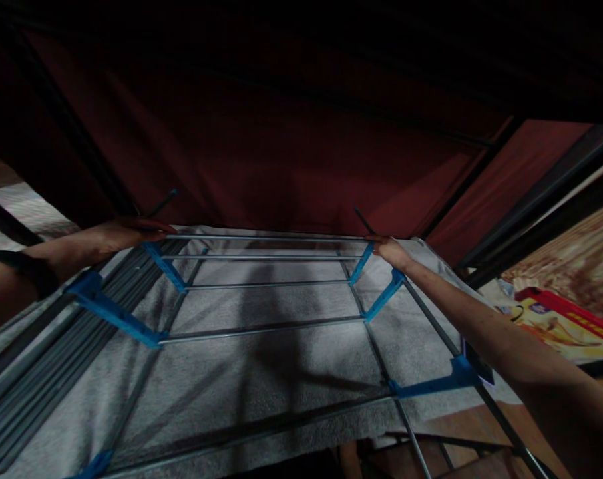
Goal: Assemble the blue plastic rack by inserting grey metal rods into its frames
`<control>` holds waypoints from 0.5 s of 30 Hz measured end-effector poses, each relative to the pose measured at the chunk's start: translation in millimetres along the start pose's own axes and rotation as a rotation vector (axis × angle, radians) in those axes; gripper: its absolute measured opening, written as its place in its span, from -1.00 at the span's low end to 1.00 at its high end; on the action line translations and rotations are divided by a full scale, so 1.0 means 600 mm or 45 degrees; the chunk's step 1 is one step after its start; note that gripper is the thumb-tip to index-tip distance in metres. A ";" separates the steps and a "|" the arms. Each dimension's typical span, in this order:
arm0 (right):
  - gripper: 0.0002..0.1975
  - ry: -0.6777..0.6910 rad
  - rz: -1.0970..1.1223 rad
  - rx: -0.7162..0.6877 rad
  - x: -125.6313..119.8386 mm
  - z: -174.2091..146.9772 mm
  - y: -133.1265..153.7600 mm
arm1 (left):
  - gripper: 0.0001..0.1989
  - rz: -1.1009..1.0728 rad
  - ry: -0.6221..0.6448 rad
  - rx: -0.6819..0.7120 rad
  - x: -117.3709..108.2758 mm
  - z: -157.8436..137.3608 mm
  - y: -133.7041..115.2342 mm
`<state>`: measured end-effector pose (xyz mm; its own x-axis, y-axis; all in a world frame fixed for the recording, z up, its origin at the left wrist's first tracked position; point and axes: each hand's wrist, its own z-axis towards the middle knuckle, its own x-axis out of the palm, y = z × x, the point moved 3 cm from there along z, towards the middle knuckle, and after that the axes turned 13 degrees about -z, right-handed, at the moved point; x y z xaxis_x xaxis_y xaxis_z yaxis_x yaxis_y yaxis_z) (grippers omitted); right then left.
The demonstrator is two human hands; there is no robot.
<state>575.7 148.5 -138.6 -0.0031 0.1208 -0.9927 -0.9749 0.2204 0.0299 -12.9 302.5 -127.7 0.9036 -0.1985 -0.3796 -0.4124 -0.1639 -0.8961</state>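
A frame of thin metal tubes (261, 328) joined by blue plastic connectors (122, 318) stretches across in front of me. My left hand (132, 233) is closed around its far left corner, with fingers reaching along the top bar. At the far right corner, my right hand (390, 253) grips the frame where a blue connector (361, 264) meets the far crossbar. A short tube with a blue tip (174, 192) sticks out past my left hand. Another dark tube end (362, 219) projects beyond the right one. My palms and the gripped joints are partly hidden.
A bundle of loose grey tubes (66, 362) lies on the left side of a grey blanket (221, 392). Dark red fabric (281, 166) hangs behind, between dark posts. A red and yellow box (561, 326) sits at the right, near a patterned brown surface (571, 233).
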 end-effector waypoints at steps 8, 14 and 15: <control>-0.54 0.003 -0.123 0.073 0.001 0.004 0.000 | -0.30 0.203 -0.112 -0.003 0.001 0.015 0.004; -0.54 0.014 -0.167 0.039 0.018 0.018 -0.013 | -0.42 0.349 -0.184 0.048 0.000 0.015 0.000; -0.54 0.009 -0.157 0.034 0.020 0.019 -0.016 | -0.42 0.367 -0.180 0.065 -0.001 0.016 -0.001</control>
<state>587.6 159.1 -149.5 0.1151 0.0844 -0.9898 -0.9617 0.2591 -0.0897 -12.0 311.8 -129.4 0.7591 -0.0928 -0.6443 -0.6505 -0.0713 -0.7562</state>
